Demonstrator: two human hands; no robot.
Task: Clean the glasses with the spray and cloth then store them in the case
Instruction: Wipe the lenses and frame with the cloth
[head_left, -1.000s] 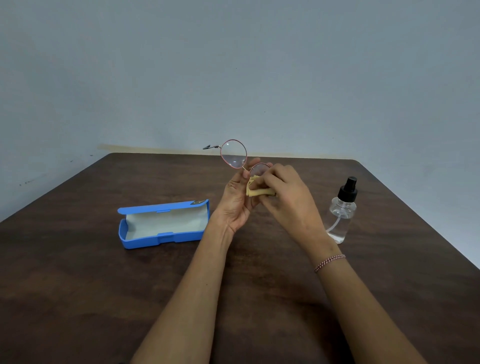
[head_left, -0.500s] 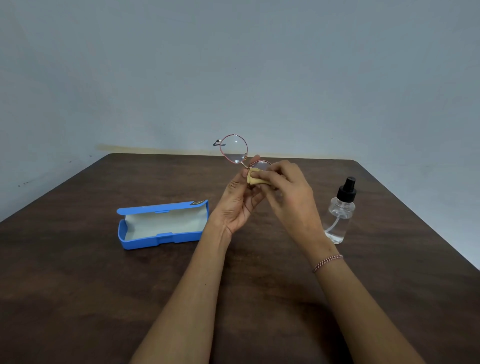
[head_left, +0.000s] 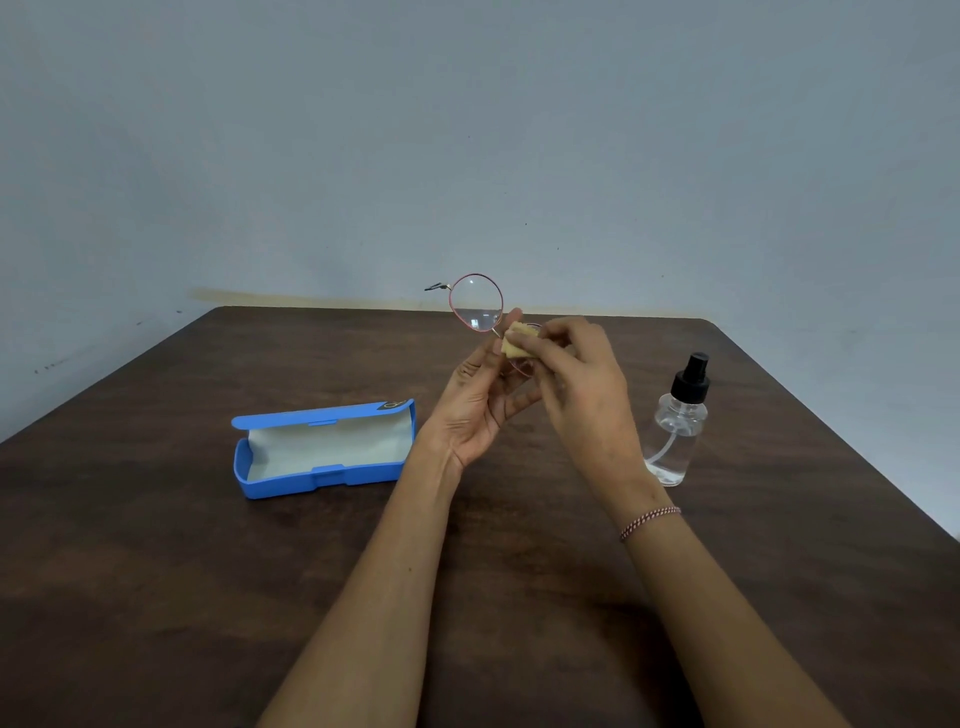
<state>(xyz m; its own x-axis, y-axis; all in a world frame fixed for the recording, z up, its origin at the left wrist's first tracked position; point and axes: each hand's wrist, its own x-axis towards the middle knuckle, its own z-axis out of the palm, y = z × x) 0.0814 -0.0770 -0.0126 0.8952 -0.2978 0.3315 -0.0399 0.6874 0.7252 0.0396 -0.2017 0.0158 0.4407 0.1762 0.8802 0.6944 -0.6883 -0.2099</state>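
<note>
Round glasses with a thin pink frame are held up above the table's middle. My left hand grips them near the bridge, palm toward me. A small yellow cloth is pinched in my right hand and pressed on the right lens, which is mostly hidden behind cloth and fingers. The left lens sticks up free, its temple folded. A blue case lies open on the table to the left, its pale lining showing. To the right stands a clear spray bottle with a black nozzle.
The dark brown wooden table meets a plain grey wall at its far edge. The table's right edge slants down past the bottle. A beaded bracelet circles my right wrist.
The glasses have risen a little and turned more upright in my left hand. My right hand has shifted the cloth slightly higher on the right lens.
</note>
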